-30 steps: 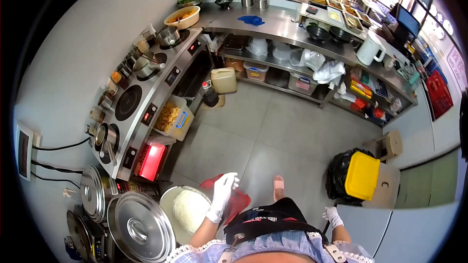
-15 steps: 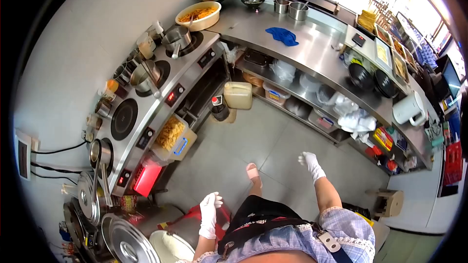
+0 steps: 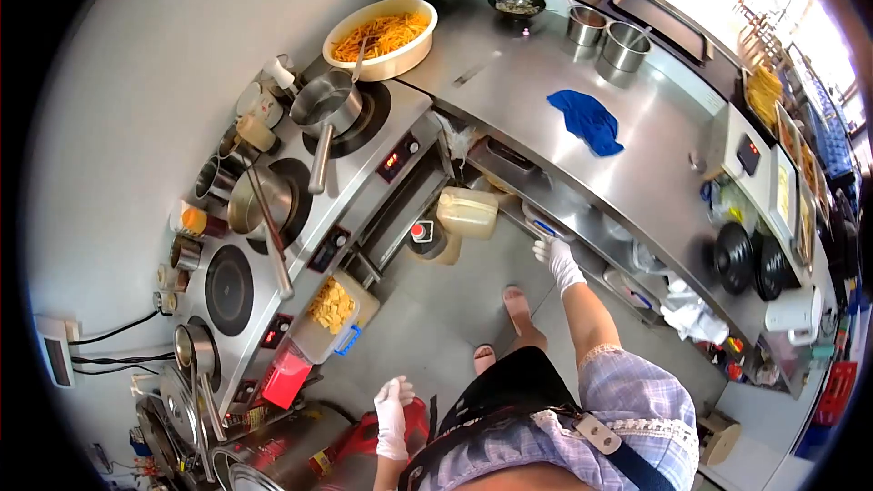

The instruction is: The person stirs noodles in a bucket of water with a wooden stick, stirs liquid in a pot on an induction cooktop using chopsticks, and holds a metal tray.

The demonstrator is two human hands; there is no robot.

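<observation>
My left hand [image 3: 392,416], in a white glove, hangs low beside the apron [image 3: 500,400]. Its fingers are loosely bent and apart from the palm, with nothing in them. A red plastic item [image 3: 409,423] is right behind it. My right hand [image 3: 557,263], also gloved in white, reaches forward over the floor near the lower shelf of the steel counter [image 3: 509,109]. Its fingers are partly spread and hold nothing. Ahead of it on the counter lies a crumpled blue cloth [image 3: 587,122]. A plastic jug [image 3: 467,213] and a dark bottle with a red cap [image 3: 425,238] stand on the floor.
Along the left wall runs a row of induction hobs [image 3: 229,289] with a saucepan [image 3: 326,105] and other pots. A cream basin [image 3: 382,36] of orange shreds sits in the corner. Below are a tub of yellow pieces [image 3: 333,307], a red box [image 3: 287,376] and a large steel pot [image 3: 282,441].
I have stepped forward, so the counter and hobs appear nearer. My right arm has swung forward and up toward the counter's shelf. My left hand stays low at my side.
</observation>
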